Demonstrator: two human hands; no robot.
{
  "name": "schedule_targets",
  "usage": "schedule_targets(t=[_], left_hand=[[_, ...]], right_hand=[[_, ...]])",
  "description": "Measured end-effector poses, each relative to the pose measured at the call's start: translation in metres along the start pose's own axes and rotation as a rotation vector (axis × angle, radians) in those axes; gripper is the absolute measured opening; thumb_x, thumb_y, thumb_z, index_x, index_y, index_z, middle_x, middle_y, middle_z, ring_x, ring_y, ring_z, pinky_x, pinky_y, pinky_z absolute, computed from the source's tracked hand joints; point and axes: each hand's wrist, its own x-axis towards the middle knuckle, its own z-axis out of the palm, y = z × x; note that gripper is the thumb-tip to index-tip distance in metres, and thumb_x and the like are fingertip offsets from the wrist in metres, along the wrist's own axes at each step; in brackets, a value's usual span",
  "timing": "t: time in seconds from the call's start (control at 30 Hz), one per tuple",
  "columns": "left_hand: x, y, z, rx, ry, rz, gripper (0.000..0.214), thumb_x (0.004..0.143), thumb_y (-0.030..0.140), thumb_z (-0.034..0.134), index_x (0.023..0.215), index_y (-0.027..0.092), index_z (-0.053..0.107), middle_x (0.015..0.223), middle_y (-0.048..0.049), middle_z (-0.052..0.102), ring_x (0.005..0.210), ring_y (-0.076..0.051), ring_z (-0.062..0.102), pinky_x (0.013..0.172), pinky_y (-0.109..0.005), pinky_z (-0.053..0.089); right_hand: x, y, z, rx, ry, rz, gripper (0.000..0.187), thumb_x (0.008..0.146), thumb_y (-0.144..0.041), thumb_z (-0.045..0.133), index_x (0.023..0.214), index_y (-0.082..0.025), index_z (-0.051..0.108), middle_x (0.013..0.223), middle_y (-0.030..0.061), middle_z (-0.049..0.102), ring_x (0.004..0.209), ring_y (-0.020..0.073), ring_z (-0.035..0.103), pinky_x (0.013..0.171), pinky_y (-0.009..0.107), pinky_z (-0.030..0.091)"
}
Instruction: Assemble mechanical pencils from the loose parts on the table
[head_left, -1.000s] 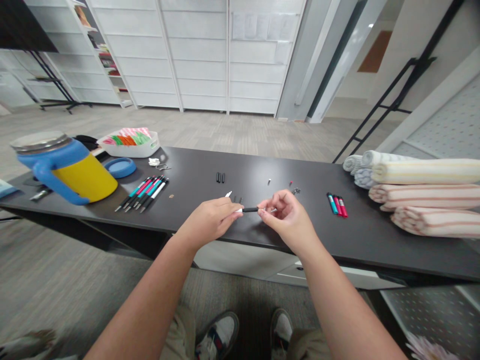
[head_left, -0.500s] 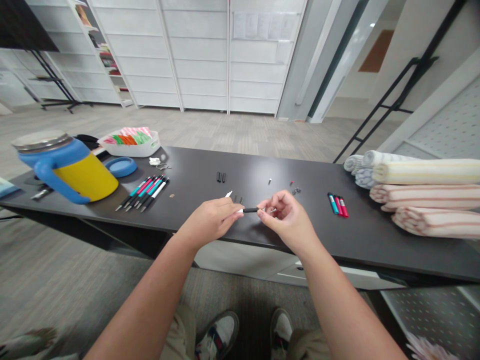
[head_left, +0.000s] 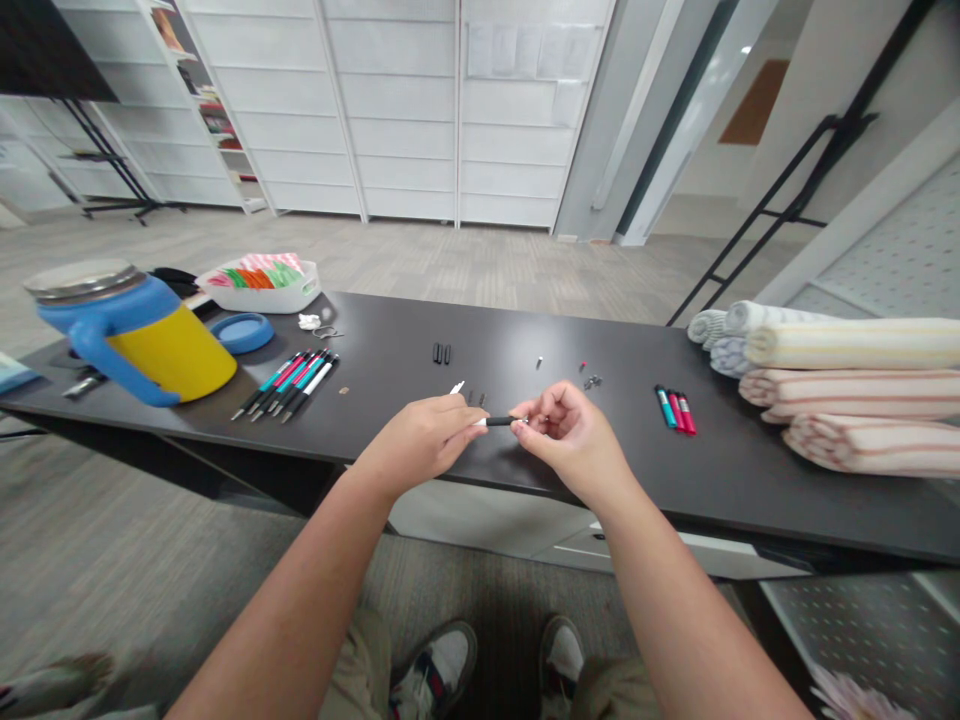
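Note:
Between my two hands, a pen [head_left: 498, 422] with a black grip section lies level just above the dark table. My left hand [head_left: 426, 436] is closed on its white end, palm down. At the other end, the thumb and fingertips of my right hand [head_left: 568, 432] pinch the tip, which they partly cover. White thin parts [head_left: 457, 387] show just beyond my left knuckles. Small springs [head_left: 481, 399] lie on the table behind the pen. Farther back are several short black tubes [head_left: 442, 354], and small metal tips [head_left: 592, 382] sit beyond my right hand.
At left lie several pens [head_left: 289, 385], near a blue and yellow mug [head_left: 142, 345], a blue lid [head_left: 242, 333] and a white basket [head_left: 259, 298] of colourful packets. Coloured pen barrels [head_left: 676, 410] lie at right, before rolled towels [head_left: 855, 385]. The dark table [head_left: 390, 330] has its front edge below my hands.
My right fingers have shifted slightly left along the pen's tip and curled in more. My left hand stays in place on the white end.

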Motion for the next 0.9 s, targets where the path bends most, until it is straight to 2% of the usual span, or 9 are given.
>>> schedule_targets(t=[0.2,0.3,0.4,0.5,0.67,0.9], left_hand=[[0.0006,0.0003,-0.0004,0.023,-0.008,0.002,0.024,0.108,0.026,0.053,0.122,0.019,0.071,0.102,-0.0083,0.075,0.096,-0.019,0.072,0.087,-0.032,0.056],[0.0019,0.0009,-0.0002,0.066,0.016,0.000,0.021,0.107,0.028,0.054,0.118,0.019,0.071,0.102,-0.0077,0.075,0.097,-0.020,0.072,0.087,-0.032,0.055],[0.0030,0.0018,-0.0001,0.104,0.028,-0.024,0.020,0.106,0.031,0.056,0.117,0.020,0.070,0.104,-0.0076,0.076,0.099,-0.021,0.072,0.087,-0.033,0.055],[0.0033,0.0029,0.0000,0.135,0.029,-0.035,0.022,0.107,0.031,0.056,0.120,0.021,0.070,0.106,-0.0075,0.075,0.099,-0.021,0.072,0.086,-0.032,0.055],[0.0030,0.0046,-0.0003,0.206,0.028,-0.016,0.026,0.107,0.034,0.055,0.126,0.024,0.070,0.101,-0.0057,0.075,0.091,-0.019,0.072,0.078,-0.029,0.053],[0.0054,0.0069,-0.0024,0.214,-0.004,-0.022,0.026,0.108,0.033,0.050,0.120,0.023,0.071,0.100,-0.0064,0.075,0.093,-0.020,0.072,0.080,-0.031,0.053]], right_hand=[[-0.0008,0.0013,0.0010,-0.033,-0.003,-0.011,0.047,0.079,-0.042,0.088,0.085,-0.026,0.044,0.098,0.0045,0.076,0.065,0.0127,0.056,0.065,0.030,0.050],[-0.0013,0.0029,0.0022,-0.075,-0.012,-0.048,0.040,0.084,-0.038,0.083,0.088,-0.026,0.045,0.100,0.0032,0.073,0.068,0.0131,0.057,0.066,0.031,0.050],[-0.0018,0.0050,0.0028,-0.108,-0.021,-0.086,0.030,0.088,-0.035,0.080,0.095,-0.027,0.052,0.107,0.0035,0.070,0.077,0.0147,0.061,0.068,0.031,0.051],[-0.0025,0.0064,0.0021,-0.105,-0.042,-0.083,0.031,0.087,-0.036,0.082,0.104,-0.028,0.058,0.116,0.0054,0.070,0.087,0.0180,0.065,0.072,0.033,0.054],[-0.0031,0.0066,0.0008,-0.182,-0.034,-0.049,0.025,0.089,-0.041,0.081,0.100,-0.026,0.064,0.101,0.0051,0.075,0.086,0.0205,0.068,0.075,0.036,0.053],[-0.0035,0.0059,0.0025,-0.166,0.039,-0.046,0.031,0.086,-0.042,0.084,0.098,-0.025,0.062,0.100,0.0062,0.079,0.080,0.0194,0.069,0.072,0.033,0.052]])
